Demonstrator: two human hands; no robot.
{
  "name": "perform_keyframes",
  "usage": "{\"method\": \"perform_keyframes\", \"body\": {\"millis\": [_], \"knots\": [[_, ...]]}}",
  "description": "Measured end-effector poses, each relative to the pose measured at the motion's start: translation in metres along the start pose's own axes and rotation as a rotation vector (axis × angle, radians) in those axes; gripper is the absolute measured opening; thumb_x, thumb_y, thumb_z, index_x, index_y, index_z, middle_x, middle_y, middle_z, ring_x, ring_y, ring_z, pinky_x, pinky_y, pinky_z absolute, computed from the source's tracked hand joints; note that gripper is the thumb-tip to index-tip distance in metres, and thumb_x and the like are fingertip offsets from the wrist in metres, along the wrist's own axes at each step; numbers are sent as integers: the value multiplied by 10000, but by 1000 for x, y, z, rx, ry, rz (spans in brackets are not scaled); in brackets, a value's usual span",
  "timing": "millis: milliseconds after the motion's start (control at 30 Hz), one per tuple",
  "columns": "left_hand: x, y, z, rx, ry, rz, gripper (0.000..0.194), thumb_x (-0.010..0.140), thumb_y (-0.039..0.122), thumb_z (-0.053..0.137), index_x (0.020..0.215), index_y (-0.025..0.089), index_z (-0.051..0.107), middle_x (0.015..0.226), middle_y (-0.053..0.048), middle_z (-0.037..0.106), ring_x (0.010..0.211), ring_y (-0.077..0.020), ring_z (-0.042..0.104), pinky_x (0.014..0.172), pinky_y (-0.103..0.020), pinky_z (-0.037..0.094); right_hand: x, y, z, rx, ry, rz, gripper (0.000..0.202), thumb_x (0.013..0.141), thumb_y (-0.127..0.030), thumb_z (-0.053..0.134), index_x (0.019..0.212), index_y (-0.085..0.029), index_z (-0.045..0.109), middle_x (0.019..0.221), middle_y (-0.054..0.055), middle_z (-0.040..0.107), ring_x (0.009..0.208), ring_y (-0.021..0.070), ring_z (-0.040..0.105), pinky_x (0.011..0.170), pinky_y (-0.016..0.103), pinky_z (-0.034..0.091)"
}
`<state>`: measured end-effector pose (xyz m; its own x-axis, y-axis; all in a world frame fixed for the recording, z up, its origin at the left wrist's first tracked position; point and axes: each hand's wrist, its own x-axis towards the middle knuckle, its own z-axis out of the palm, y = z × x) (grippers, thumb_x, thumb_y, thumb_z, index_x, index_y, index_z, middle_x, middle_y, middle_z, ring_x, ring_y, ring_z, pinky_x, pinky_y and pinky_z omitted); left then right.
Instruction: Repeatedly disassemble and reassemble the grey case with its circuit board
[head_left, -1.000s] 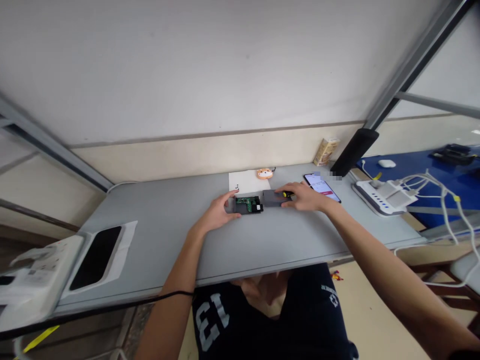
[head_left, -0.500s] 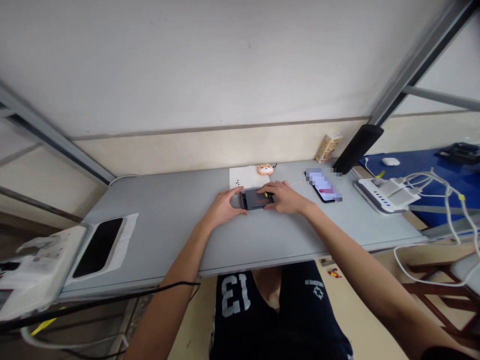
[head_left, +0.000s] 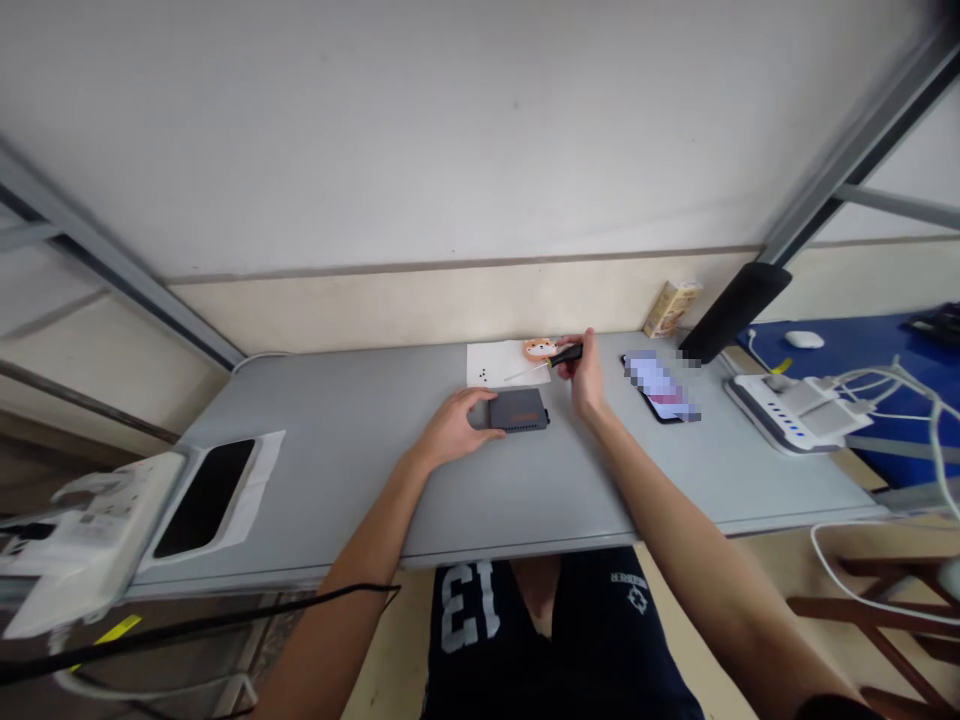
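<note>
A small dark grey box (head_left: 519,411) with a row of vents along its front edge lies flat on the grey table. My left hand (head_left: 457,428) grips its left end between thumb and fingers. To the right and a little behind, my right hand (head_left: 583,375) is closed around the black handle of a screwdriver (head_left: 568,355). Its thin metal shaft points left, over a sheet of white paper (head_left: 491,358). Several tiny dark screws (head_left: 483,375) rest on that paper. An orange-and-white animal-face case (head_left: 539,349) sits at the paper's right side, close to my right fingers.
Right of my right hand lies a phone with a lit screen (head_left: 661,388). Behind it stand a small carton (head_left: 672,308) and a black padded post (head_left: 735,312). A power strip with plugs (head_left: 787,412) is at the right edge, a dark-screened tablet (head_left: 206,497) at the left.
My right hand has come off the box and moved right and back, now holding the screwdriver by its handle, shaft pointing left. My left hand still grips the box.
</note>
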<state>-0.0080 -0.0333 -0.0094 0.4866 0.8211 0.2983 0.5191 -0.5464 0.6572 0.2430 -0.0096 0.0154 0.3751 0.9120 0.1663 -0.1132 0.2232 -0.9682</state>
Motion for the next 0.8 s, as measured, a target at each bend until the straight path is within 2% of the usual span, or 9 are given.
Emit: {"method": "perform_keyframes", "body": {"millis": [67,200,267,400,600,800], "knots": [[0,3,-2,14,2,-3,528,783,408,832,1243,231,641,1293,-84,665,1116,-248,620,953,-402,533,-2,12,2,0,-43,80,617,887,-800,396,858,-221,607,544,-36,460,466,136,385,493,282,316],[2,11,-8,93,7,-42,374,890,484,698,1161,227,686,1126,-62,724,893,-216,633,874,-393,525,-10,27,2,-99,-148,64,581,877,-763,481,919,-206,640,679,-6,601,560,141,479,567,279,382],[4,13,-10,119,10,-69,328,960,498,588,1102,230,714,1007,-44,738,824,-203,625,830,-372,514,-11,31,2,-153,-176,51,574,882,-751,480,937,-203,642,719,-2,623,592,146,496,595,277,396],[6,13,-10,104,14,-135,408,1022,512,453,1000,220,737,886,-33,721,810,-199,624,773,-337,487,-11,33,1,-186,-236,30,557,902,-728,469,977,-203,639,749,-8,633,569,130,455,584,270,374],[5,14,-6,28,64,-201,473,1025,558,424,926,207,726,835,-14,706,772,-182,606,712,-299,448,-13,30,1,-209,-303,43,539,920,-701,471,1032,-206,652,800,-2,654,599,125,456,597,263,371],[5,8,-2,-10,137,-260,542,1019,605,410,757,195,646,650,19,554,635,-147,513,617,-276,367,-15,28,1,-184,-300,72,552,899,-718,496,1018,-208,668,783,0,662,610,133,480,610,267,399]]}}
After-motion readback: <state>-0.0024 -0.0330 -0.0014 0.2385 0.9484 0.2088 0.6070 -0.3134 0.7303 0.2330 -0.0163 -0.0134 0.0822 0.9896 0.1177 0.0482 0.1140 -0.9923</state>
